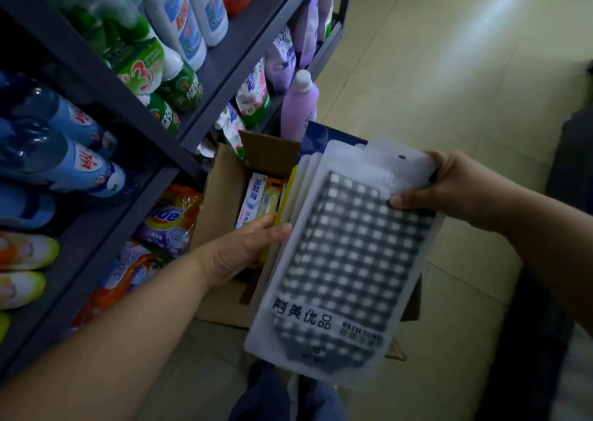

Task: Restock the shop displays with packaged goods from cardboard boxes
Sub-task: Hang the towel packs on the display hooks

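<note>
Above the open cardboard box (221, 176) on the tiled floor (449, 67), a stack of packaged bath towels (340, 260) is held between both hands, tilted so its printed end points down toward the viewer. Its top pack is a frosted white sleeve showing a dark checked cloth, with black characters and the words BATH TOWEL near the lower end; the edges of more sleeves show behind it at the upper left. At the pack's upper end the right hand (455, 189) grips it, thumb pressed on the front face and fingers curled round the back. Along the pack's left edge, the left hand (244, 247) holds the stack, thumb lying on the front and the other fingers hidden beneath. Inside the box, just left of the stack, toothpaste cartons (252, 199) stand on end beside an orange and yellow pack, and one brown flap stands up at the far side. A lilac bottle (298, 106) with a white cap rises behind that flap. Left of the box, dark metal shelving (224, 61) carries green-labelled bottles (141, 64), white bottles with blue labels (189, 19) and blue bottles (64, 150) lying on their sides. On the lowest shelf, orange detergent bags (170, 218) lie close to the box. Purple and floral refill pouches (256, 93) fill the shelf end beyond. Blue trouser legs (272, 395) show at the bottom edge.
</note>
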### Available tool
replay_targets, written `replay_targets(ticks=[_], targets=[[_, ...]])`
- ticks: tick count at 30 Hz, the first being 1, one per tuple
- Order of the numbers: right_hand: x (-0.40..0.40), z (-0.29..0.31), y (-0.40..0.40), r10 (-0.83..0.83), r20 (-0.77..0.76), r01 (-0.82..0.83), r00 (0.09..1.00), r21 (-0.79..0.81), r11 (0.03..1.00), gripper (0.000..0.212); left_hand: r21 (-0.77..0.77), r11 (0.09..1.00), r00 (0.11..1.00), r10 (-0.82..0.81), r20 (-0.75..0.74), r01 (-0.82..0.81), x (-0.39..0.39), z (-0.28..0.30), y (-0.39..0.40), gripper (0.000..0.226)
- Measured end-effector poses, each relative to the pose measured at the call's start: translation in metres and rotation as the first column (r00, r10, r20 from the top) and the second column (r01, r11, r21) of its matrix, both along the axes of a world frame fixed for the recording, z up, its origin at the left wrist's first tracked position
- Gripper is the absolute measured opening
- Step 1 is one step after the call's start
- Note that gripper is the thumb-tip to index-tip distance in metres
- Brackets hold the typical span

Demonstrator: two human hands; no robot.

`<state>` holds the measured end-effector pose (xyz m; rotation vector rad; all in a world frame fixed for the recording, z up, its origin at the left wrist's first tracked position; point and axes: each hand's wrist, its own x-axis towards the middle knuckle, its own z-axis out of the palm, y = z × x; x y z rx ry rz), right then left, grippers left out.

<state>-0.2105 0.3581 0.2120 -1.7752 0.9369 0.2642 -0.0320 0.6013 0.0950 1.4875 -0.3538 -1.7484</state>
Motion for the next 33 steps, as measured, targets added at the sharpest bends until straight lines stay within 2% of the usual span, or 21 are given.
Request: replay_targets(ticks=[3, 5, 7, 9, 11, 12, 15, 17, 18, 20, 22, 25, 26, 29, 30, 32, 33], targets=[[0.009, -0.006, 0.004, 0.006, -0.015, -0.006, 1.0, -0.024, 1.0, 0.031, 0.017, 0.998, 0.997, 0.059, -0.058, -0.058, -0.008, -0.007, 0.016, 0.112], [0.015, -0.008, 0.007, -0.026, -0.008, 0.026, 1.0, -0.041, 0.999, 0.031, 0.013, 0.995, 0.995, 0.098, -0.033, -0.098, -0.014, -0.003, 0.018, 0.113], [0.022, -0.007, 0.013, -0.148, 0.032, 0.148, 0.989, -0.022, 0.989, 0.035, -0.007, 0.985, 0.985, 0.17, 0.002, -0.17, -0.021, 0.006, 0.018, 0.108], [0.025, -0.006, 0.024, -0.345, 0.086, 0.342, 0.935, 0.051, 0.938, 0.047, -0.023, 0.964, 0.965, 0.263, 0.006, -0.263, -0.025, 0.02, 0.018, 0.093], [0.023, -0.002, 0.035, -0.523, 0.103, 0.494, 0.846, 0.216, 0.842, 0.068, -0.037, 0.939, 0.94, 0.342, -0.009, -0.342, -0.026, 0.036, 0.02, 0.084], [0.019, 0.0, 0.041, -0.558, 0.071, 0.515, 0.827, 0.303, 0.802, 0.079, -0.043, 0.93, 0.931, 0.365, 0.0, -0.365, -0.027, 0.046, 0.022, 0.083], [0.0, 0.02, 0.067, -0.411, -0.036, 0.376, 0.911, 0.482, 0.791, 0.093, -0.099, 0.891, 0.893, 0.449, 0.033, -0.444, -0.026, 0.084, 0.027, 0.072], [-0.008, 0.04, 0.087, -0.306, -0.049, 0.283, 0.951, 0.537, 0.795, 0.086, -0.136, 0.864, 0.868, 0.495, 0.047, -0.485, -0.025, 0.119, 0.028, 0.071], [-0.01, 0.052, 0.094, -0.305, -0.035, 0.274, 0.952, 0.547, 0.791, 0.077, -0.138, 0.854, 0.857, 0.512, 0.048, -0.502, -0.025, 0.138, 0.028, 0.072], [-0.008, 0.082, 0.103, -0.363, 0.013, 0.297, 0.932, 0.547, 0.783, 0.056, -0.161, 0.838, 0.843, 0.535, 0.053, -0.521, -0.023, 0.181, 0.029, 0.076], [-0.002, 0.12, 0.104, -0.402, 0.08, 0.298, 0.912, 0.544, 0.784, 0.047, -0.181, 0.837, 0.843, 0.534, 0.065, -0.516, -0.023, 0.225, 0.031, 0.081], [0.008, 0.186, 0.103, -0.417, 0.188, 0.264, 0.889, 0.531, 0.805, 0.045, -0.213, 0.795, 0.811, 0.585, 0.019, -0.568, -0.025, 0.287, 0.046, 0.053], [0.01, 0.208, 0.104, -0.413, 0.226, 0.242, 0.882, 0.535, 0.81, 0.044, -0.227, 0.783, 0.802, 0.597, 0.016, -0.579, -0.026, 0.31, 0.052, 0.053], [0.02, 0.271, 0.11, -0.374, 0.35, 0.143, 0.859, 0.537, 0.832, 0.051, -0.271, 0.767, 0.789, 0.613, 0.043, -0.581, -0.025, 0.361, 0.078, 0.092], [0.023, 0.29, 0.113, -0.357, 0.395, 0.103, 0.847, 0.536, 0.838, 0.057, -0.284, 0.759, 0.781, 0.622, 0.054, -0.585, -0.026, 0.38, 0.086, 0.099], [0.03, 0.327, 0.122, -0.323, 0.467, 0.037, 0.823, 0.523, 0.852, 0.058, -0.311, 0.727, 0.744, 0.662, 0.085, -0.612, -0.029, 0.413, 0.099, 0.093], [0.034, 0.345, 0.128, -0.3, 0.499, 0.006, 0.813, 0.509, 0.861, 0.054, -0.34, 0.694, 0.713, 0.696, 0.091, -0.634, -0.031, 0.429, 0.105, 0.077]])
